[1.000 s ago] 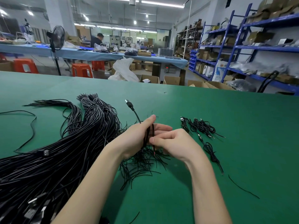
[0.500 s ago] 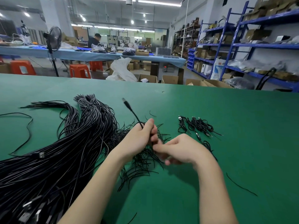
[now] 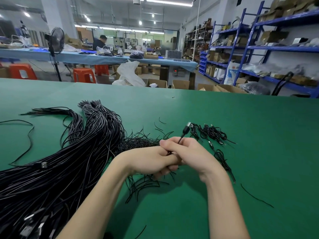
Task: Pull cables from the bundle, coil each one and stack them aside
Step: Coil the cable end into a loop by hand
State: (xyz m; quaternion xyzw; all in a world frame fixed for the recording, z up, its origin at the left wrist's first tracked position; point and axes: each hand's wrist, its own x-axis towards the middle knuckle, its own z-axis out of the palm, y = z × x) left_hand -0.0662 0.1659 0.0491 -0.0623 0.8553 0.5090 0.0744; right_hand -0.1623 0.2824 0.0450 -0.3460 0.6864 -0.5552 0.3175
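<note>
Two bare hands meeting over a green surface point(image 3: 241, 135), clasped on one black cable point(image 3: 181, 135). Right hand point(image 3: 191, 152) gripping it, fingers point(image 3: 168, 144) curled round the thin cord, the plug end point(image 3: 187, 127) poking up past the knuckles and tilted toward the far right. Left hand point(image 3: 150, 161) tucked just under and against the right, fingers folded on the same cable. Large bundle point(image 3: 69, 161) of black cables sprawled to the left, loose ends fanned beneath both hands. Small stack of coiled cables point(image 3: 210, 132) lying just beyond the right hand, apart from the bundle. One stray cable point(image 3: 29, 140) looping at far left; a short offcut point(image 3: 255, 197) at lower right.
</note>
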